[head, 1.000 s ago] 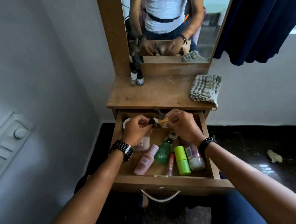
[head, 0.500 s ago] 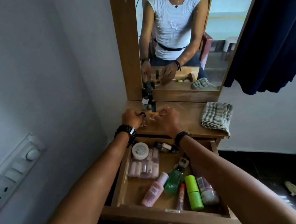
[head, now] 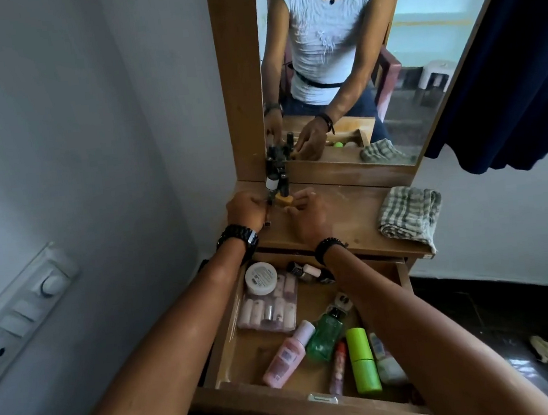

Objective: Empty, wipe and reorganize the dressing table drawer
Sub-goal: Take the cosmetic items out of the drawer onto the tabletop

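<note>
The wooden drawer point(head: 286, 403) stands pulled out and holds a white round jar point(head: 260, 278), a clear pack of pinkish tubes point(head: 270, 309), a pink bottle point(head: 286, 356), a green glass bottle point(head: 325, 335), a lime green tube point(head: 363, 360) and other small cosmetics. Both hands are up on the table top point(head: 344, 213), near the mirror's left corner. My left hand point(head: 246, 212) is closed around a small dark item. My right hand point(head: 307, 214) pinches a small orange item point(head: 284, 200) that rests on the wood beside several small dark bottles point(head: 276, 176).
A folded checked cloth point(head: 408, 215) lies on the table top's right end. The mirror point(head: 352, 64) rises behind it. A navy curtain point(head: 504, 64) hangs at the right, and a switch panel point(head: 23, 308) is on the left wall. Dark floor lies to the right.
Both hands rose out of the drawer with the small items and moved to the table top's back left corner. The orange item now sits on the wood.
</note>
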{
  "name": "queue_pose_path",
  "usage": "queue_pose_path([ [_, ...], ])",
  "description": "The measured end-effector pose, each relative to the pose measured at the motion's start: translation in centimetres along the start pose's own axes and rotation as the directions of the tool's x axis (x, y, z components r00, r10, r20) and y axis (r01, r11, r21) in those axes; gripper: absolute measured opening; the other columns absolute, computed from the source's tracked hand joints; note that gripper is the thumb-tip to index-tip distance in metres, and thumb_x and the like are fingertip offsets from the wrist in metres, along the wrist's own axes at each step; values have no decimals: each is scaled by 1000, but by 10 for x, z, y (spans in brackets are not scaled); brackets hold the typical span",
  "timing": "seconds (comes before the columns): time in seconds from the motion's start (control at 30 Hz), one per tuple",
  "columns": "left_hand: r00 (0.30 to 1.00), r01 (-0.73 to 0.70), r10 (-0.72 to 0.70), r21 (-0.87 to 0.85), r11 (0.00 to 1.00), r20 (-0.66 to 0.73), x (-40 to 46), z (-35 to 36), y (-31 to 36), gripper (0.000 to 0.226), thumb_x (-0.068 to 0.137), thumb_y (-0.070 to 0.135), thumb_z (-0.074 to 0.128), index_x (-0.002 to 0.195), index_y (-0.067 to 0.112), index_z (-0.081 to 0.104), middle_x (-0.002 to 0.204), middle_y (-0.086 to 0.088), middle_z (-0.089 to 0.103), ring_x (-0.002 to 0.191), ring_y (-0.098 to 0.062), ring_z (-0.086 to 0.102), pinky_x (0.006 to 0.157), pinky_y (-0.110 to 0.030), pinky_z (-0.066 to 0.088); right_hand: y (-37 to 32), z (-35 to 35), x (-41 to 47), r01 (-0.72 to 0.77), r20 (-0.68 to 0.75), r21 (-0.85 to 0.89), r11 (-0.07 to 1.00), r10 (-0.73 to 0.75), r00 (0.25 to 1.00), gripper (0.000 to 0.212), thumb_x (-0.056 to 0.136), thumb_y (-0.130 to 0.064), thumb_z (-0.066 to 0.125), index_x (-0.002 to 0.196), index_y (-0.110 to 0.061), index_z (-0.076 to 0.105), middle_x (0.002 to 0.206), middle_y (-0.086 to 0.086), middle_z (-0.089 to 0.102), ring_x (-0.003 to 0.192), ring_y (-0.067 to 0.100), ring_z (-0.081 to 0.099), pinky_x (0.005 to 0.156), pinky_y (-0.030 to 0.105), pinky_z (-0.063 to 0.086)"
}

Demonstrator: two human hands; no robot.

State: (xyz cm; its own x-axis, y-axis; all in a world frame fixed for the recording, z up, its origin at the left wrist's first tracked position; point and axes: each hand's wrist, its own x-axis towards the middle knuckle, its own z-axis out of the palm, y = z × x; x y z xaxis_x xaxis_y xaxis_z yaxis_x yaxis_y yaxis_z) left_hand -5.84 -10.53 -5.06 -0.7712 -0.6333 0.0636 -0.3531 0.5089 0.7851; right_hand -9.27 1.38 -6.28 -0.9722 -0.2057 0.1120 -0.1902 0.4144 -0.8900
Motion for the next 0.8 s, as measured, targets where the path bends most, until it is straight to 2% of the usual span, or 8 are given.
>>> queue_pose_path([
  [0.07, 999, -18, 17, -41, 999, -38, -12, -4, 0, 17, 88, 12, 56, 93, 3, 70, 102, -12, 69, 94, -25, 63, 74, -22, 43, 3, -5, -4, 8, -8, 15, 1000, -8, 1000, 22, 83, -4, 65, 89, -19, 49, 84, -8, 53, 86, 11, 52, 82, 30, 49],
  [0.17, 997, -46, 39, -101, 994, -67, -38, -8, 1, 13, 86, 14, 61, 94, 6, 66, 94, -7, 65, 82, -14, 55, 68, -23, 41, 9, -16, -22, 1, -33, 71, 997, 1, 999, 19, 84, -3, 61, 98, -15, 56, 91, -5, 55, 86, 10, 53, 69, 20, 44],
  [0.3, 993, -116, 111, -163, 980, -41, -74, -4, -12, 2, 85, 18, 63, 85, 16, 63, 84, 1, 61, 78, -14, 56, 68, -27, 45, 23, -38, -61, 166, -44, -6, 986, -166, 985, 10, 86, -3, 59, 93, -9, 64, 86, -5, 60, 76, 4, 54, 62, 4, 41],
  [0.43, 989, -18, 44, -179, 984, 140, -106, 18, -32, 8, 85, 18, 64, 90, 12, 62, 71, 4, 56, 68, -13, 55, 59, -24, 44, 59, -52, -99, 405, 87, -236, 883, -396, 914, 9, 84, -4, 58, 81, -12, 62, 85, 0, 61, 73, 13, 55, 65, 19, 38],
  [0.53, 942, 107, -76, -79, 991, 327, -114, 36, -43, 23, 88, 17, 61, 108, 5, 59, 92, -11, 66, 86, -27, 63, 72, -35, 54, 84, -54, -103, 373, 207, -380, 846, -316, 926, 8, 85, -8, 55, 87, -11, 62, 89, 7, 61, 81, 27, 59, 68, 34, 44],
  [0.63, 927, 122, -121, 21, 992, 355, -113, 44, -43, 31, 91, 16, 55, 117, -3, 56, 115, -22, 62, 107, -35, 58, 85, -37, 46, 91, -53, -95, 271, 222, -473, 839, -184, 958, 17, 86, -10, 55, 102, -9, 62, 103, 13, 62, 95, 32, 59, 76, 40, 50],
  [0.7, 929, 137, -135, 17, 990, 344, -110, 50, -40, 30, 91, 16, 55, 111, -5, 59, 111, -24, 63, 103, -36, 59, 76, -35, 44, 93, -50, -89, 228, 240, -531, 816, -113, 964, 24, 88, -12, 54, 111, -8, 59, 110, 15, 62, 101, 35, 58, 79, 42, 50],
  [0.8, 938, 193, -170, -48, 980, 301, -105, 60, -39, 29, 89, 20, 59, 97, -8, 64, 96, -25, 68, 82, -36, 66, 57, -32, 50, 96, -43, -86, 194, 253, -609, 769, -44, 967, 31, 89, -19, 56, 119, -10, 54, 112, 15, 63, 104, 35, 59, 78, 40, 49],
])
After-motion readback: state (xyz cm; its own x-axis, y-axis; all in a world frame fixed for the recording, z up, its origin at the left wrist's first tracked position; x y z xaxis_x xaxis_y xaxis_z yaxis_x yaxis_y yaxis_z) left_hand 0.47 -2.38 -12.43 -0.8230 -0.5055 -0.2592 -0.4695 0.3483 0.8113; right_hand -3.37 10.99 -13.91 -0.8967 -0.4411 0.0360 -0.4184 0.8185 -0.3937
